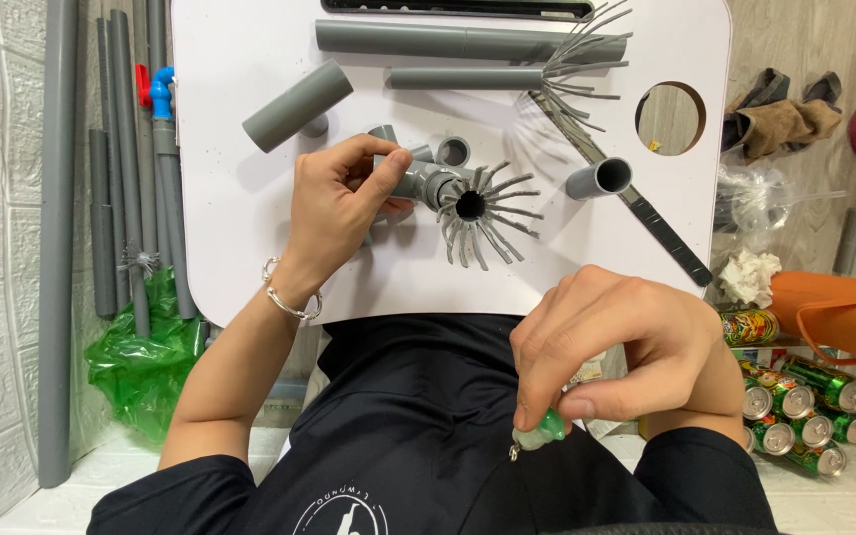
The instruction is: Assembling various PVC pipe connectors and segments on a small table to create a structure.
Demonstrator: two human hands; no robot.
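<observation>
**Left hand grips a splayed pipe piece; right hand pinches a small green object**

A short grey pipe piece with its end cut into splayed strips [468,206] lies near the front-middle of the white table [240,228], the open mouth facing the camera and the strips fanning out all round. The left hand [341,203] is closed on its uncut end, thumb on top and fingers wrapped beneath, pressing it to the tabletop.

The right hand [616,347] is off the table, low over the person's dark-clothed lap, its fingers curled narrowly and pinching a small green object [544,430] with a bit of metal at its lower tip; what kind of object cannot be told.

Just behind the held piece sit small grey fittings [453,151]. To its right stands a short pipe stub [598,179], touching a dark flat strip [651,220] that runs diagonally. Farther back lie a short fat pipe [296,106], two long pipes, and a second splayed pipe [507,76]. A round hole [670,118] pierces the table's right side.

Left of the table, long grey pipes [56,238] lean on the wall above a green plastic bag [146,357]. At the right edge lie drink cans [804,411].
</observation>
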